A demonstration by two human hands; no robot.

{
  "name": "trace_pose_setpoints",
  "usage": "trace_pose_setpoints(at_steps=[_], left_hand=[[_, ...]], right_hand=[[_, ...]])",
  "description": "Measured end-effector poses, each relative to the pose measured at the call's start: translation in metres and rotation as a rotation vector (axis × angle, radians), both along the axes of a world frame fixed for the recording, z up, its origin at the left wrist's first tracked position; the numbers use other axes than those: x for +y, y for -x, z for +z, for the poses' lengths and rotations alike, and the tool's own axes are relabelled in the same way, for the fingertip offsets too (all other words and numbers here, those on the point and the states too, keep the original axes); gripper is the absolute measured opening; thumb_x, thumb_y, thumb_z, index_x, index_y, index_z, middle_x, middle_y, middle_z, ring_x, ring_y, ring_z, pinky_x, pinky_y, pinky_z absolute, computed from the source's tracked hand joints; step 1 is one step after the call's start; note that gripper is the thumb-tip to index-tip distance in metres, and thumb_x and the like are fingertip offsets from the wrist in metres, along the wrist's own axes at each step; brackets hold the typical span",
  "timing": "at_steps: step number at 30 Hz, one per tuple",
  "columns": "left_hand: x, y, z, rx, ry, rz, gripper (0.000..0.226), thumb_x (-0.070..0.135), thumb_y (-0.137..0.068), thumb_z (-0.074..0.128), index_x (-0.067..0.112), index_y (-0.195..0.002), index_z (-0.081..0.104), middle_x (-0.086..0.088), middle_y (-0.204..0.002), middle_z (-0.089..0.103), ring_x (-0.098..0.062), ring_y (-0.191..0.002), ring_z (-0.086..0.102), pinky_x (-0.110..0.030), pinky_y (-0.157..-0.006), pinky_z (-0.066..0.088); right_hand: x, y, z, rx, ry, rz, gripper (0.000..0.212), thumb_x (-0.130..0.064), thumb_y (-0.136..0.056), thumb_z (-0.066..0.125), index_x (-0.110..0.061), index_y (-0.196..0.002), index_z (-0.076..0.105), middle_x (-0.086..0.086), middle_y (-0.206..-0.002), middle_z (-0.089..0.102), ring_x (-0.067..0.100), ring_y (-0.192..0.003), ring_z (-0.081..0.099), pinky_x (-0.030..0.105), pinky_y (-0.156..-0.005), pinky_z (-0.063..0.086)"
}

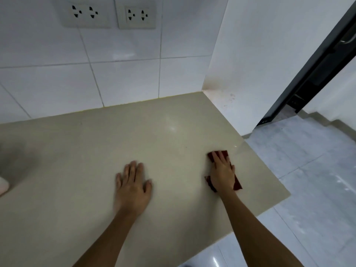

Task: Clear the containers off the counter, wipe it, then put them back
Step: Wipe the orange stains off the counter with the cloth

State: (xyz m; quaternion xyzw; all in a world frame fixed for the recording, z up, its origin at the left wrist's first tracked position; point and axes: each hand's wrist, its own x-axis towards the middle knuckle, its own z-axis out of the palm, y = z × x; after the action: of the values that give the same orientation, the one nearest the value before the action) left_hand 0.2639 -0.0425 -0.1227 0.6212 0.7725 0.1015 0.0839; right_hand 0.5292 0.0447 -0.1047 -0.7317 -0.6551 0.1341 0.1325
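Head view.

1. Counter [96, 151]: a beige, glossy slab set into a corner. White wall tiles [125, 78] bound it at the back and a plain white side wall [250, 64] bounds it on the right. The side wall carries brownish stains [230, 97] just above the back corner.

2. Containers: a pale, rounded object [2, 186] sits at the far left edge of the counter. It is cut off by the frame and blurred, so I cannot tell what it is or what it holds.

3. Cloth [238, 183]: dark red, lying flat on the counter near its right front corner, close to the right edge. Its ends show beyond the fingertips and beside the wrist; the middle is covered.

4. Right hand [222, 173]: palm down on top of the cloth, fingers extended and pressing it onto the counter. The fingers do not curl round the cloth.

5. Left hand [133, 186]: palm down on the bare counter, fingers straight and slightly spread, holding nothing. It rests well to the left of the cloth and does not touch it. Slight blur softens its outline.

6. Surroundings: two double sockets [84, 12] [137, 15] are mounted on the back tiles. To the right, a grey tiled floor [308, 170] lies below the counter, and a dark door frame [317, 64] runs diagonally beyond the side wall.
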Motion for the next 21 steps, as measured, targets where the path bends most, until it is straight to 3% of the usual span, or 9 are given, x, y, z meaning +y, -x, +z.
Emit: trace_pose_setpoints(at_steps=[5,10,12,15,18,21], left_hand=[[-0.001,0.001,-0.002,-0.01,0.007,0.008,0.07,0.05,-0.084,0.021,0.014,-0.143,0.035,-0.009,-0.151,0.032,-0.026,-0.141,0.025,-0.046,-0.114,0.014],[-0.001,0.002,0.001,-0.003,0.011,0.011,0.067,0.048,-0.083,0.027,0.015,-0.141,0.039,-0.008,-0.149,0.037,-0.024,-0.139,0.03,-0.046,-0.115,0.013],[0.005,0.0,0.008,0.009,0.01,0.056,0.065,0.046,-0.077,0.032,0.014,-0.132,0.052,-0.007,-0.139,0.05,-0.025,-0.13,0.044,-0.047,-0.112,0.012],[0.022,0.003,0.014,0.002,-0.058,0.072,0.065,0.042,-0.074,0.036,0.01,-0.126,0.057,-0.01,-0.129,0.058,-0.027,-0.121,0.053,-0.05,-0.11,0.015],[0.041,0.012,0.01,-0.004,-0.079,0.131,0.07,0.044,-0.078,0.029,0.007,-0.134,0.049,-0.015,-0.142,0.046,-0.031,-0.133,0.041,-0.049,-0.113,0.016],[0.061,0.013,0.004,-0.038,-0.055,0.242,0.074,0.049,-0.08,0.021,0.009,-0.14,0.038,-0.013,-0.151,0.031,-0.03,-0.141,0.024,-0.05,-0.114,0.009]], right_hand=[[-0.018,0.099,0.001,-0.001,0.024,0.505,0.07,-0.002,-0.085,0.041,-0.031,-0.146,0.023,-0.005,-0.158,0.014,0.022,-0.146,0.006,0.04,-0.117,0.003],[0.003,0.092,0.004,-0.005,-0.001,0.679,0.072,-0.002,-0.084,0.043,-0.038,-0.144,0.027,-0.012,-0.157,0.015,0.013,-0.146,0.007,0.036,-0.117,0.005],[0.024,0.065,0.002,-0.03,0.024,0.677,0.078,-0.003,-0.08,0.052,-0.038,-0.145,0.025,-0.012,-0.157,0.013,0.011,-0.146,0.005,0.039,-0.117,0.007],[0.056,0.018,0.0,-0.021,0.027,0.458,0.084,-0.01,-0.076,0.066,-0.038,-0.144,0.026,-0.013,-0.157,0.011,0.009,-0.146,0.005,0.043,-0.116,0.011],[0.07,0.002,-0.003,-0.018,-0.004,0.25,0.079,-0.008,-0.079,0.065,-0.032,-0.144,0.028,-0.007,-0.157,0.016,0.015,-0.146,0.009,0.046,-0.117,0.014],[0.062,0.044,-0.003,-0.047,-0.06,0.295,0.076,-0.005,-0.079,0.061,-0.028,-0.145,0.029,-0.001,-0.157,0.02,0.022,-0.146,0.011,0.044,-0.117,0.012]])
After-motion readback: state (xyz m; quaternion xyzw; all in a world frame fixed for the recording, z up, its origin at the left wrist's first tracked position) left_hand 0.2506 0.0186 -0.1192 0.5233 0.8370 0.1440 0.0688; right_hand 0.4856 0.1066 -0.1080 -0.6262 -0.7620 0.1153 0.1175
